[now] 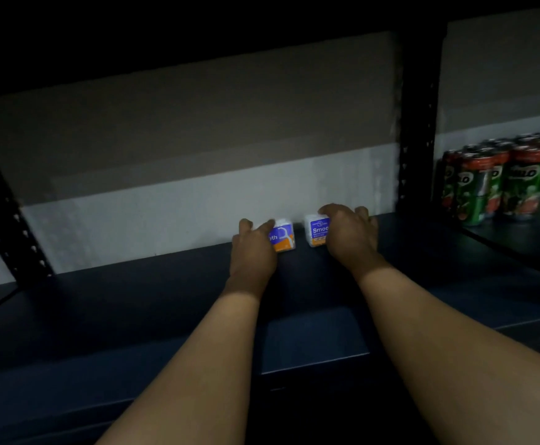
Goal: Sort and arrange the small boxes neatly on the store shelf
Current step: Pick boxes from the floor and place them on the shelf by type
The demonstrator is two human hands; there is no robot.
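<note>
Two bare forearms reach forward from the bottom edge over a dark blue metal shelf board (133, 316) toward its back. At the rear, against a pale grey back wall (166, 203), stand two small white, blue and orange cardboard boxes, close together but apart. Curled round the left small box (284, 236), the left hand (253, 250) grips it with thumb and fingers on either side. Likewise the right hand (349, 236) curls over the right small box (317, 231), holding it from its right side and top. Right of a black perforated upright post (418, 123), green and red drink cans (500, 184) stand clustered on the neighbouring shelf.
</note>
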